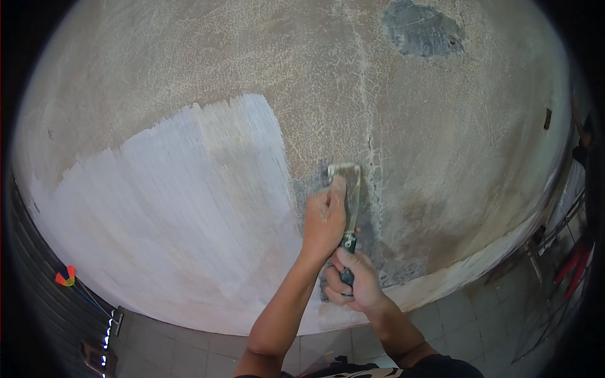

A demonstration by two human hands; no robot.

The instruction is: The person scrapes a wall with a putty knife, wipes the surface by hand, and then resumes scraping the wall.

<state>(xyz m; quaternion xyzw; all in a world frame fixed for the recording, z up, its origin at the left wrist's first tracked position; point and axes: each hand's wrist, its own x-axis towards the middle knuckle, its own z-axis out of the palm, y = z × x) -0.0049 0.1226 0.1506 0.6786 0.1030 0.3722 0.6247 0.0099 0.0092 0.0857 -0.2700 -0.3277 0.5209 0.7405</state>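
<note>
We have the scraper [353, 203] up against the wall [302, 82], its blade lying over a dark grey area [307, 188] and its whitish far edge pointing up the wall. Our right hand [359, 277] is closed around the handle. Our left hand [326, 220] is partly curled, with one digit laid on the blade near the far edge; whether its other fingers grip the blade, we cannot tell.

As for how far along we are, the wall seems only partly covered. To the left of the scraper lies a broad pale coat [189, 195], which we take to be the done part. It looks streaky, with browner tones showing near its upper end, so we would not call it even all over. Its upper border is ragged, and its right edge stops near the scraper.

Above the scraper and to its right, the wall is mostly brown and mottled, without that broad coat, so we judge a large share is left. A rough pale crack [367, 120] runs just to the right of the scraper, and a dark patch [423, 28] shows well above it and to the right. We cannot tell whether those spots have had any work.
</note>
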